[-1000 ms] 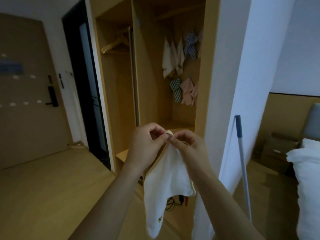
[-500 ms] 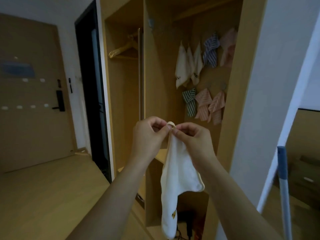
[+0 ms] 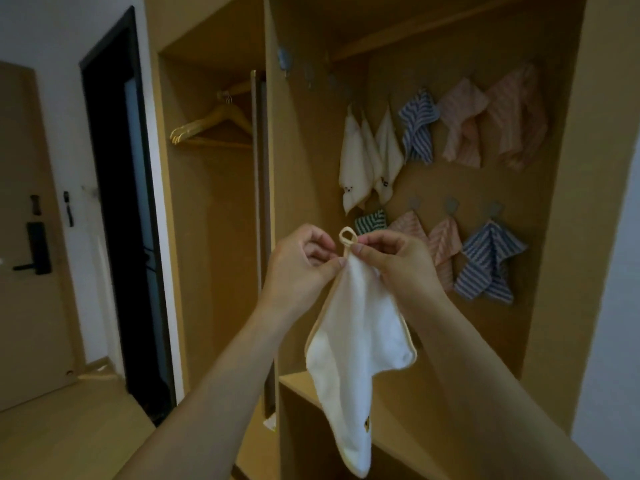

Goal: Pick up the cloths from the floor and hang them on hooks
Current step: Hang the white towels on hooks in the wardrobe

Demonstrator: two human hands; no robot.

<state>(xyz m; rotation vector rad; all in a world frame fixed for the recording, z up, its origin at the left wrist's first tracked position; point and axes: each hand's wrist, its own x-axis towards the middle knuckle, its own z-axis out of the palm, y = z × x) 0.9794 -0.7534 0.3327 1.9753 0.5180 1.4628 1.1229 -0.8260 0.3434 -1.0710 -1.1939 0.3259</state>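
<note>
A white cloth [image 3: 356,341] with a beige trim hangs from both my hands in front of a wooden wardrobe niche. My left hand [image 3: 301,268] and my right hand [image 3: 398,265] each pinch its top corner, just below a small beige hanging loop [image 3: 347,236] that stands open between them. Several cloths hang on hooks on the niche's back wall: white ones [image 3: 367,161], blue striped ones [image 3: 417,128] and pink ones [image 3: 464,123]. Bare grey hooks [image 3: 283,62] sit higher up on the left side panel.
The niche's lower shelf [image 3: 301,379] juts out below the cloth. A wooden hanger [image 3: 211,128] hangs on a rail in the left compartment. A dark doorway [image 3: 117,202] and a door with a black lock [image 3: 36,247] lie to the left. Wooden floor [image 3: 69,431] spreads at lower left.
The view has closed in on the wardrobe niche and its hooks. My hands carried the white cloth up and forward, and the hanging loop now stands open between my fingers.
</note>
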